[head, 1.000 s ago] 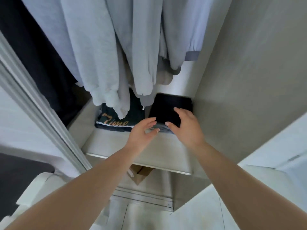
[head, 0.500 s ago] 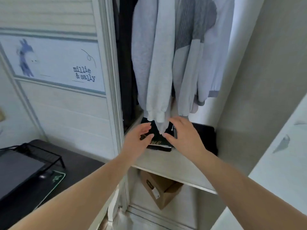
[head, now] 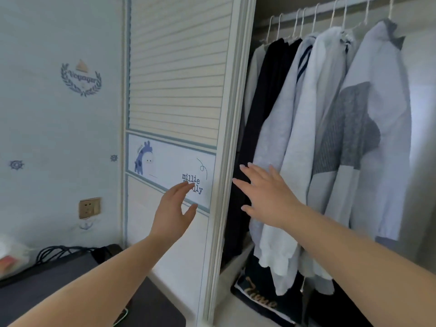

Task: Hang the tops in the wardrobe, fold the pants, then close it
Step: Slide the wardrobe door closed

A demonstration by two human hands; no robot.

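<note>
White wardrobe door edge btwn 2 empty hands: left hand, right hand.

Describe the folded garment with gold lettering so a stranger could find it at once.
Look in the open wardrobe, below the row of hanging tops. On the shelf under their hems lies the folded dark garment. Unlike the plain dark fabric beside it, it bears gold script and a white edge.

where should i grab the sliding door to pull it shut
Take the sliding door by its tall right edge frame, from the open wardrobe side, about where the right hand now reaches. The slatted front is flat with no handle visible, so that upright edge looks like the only grip.
</note>
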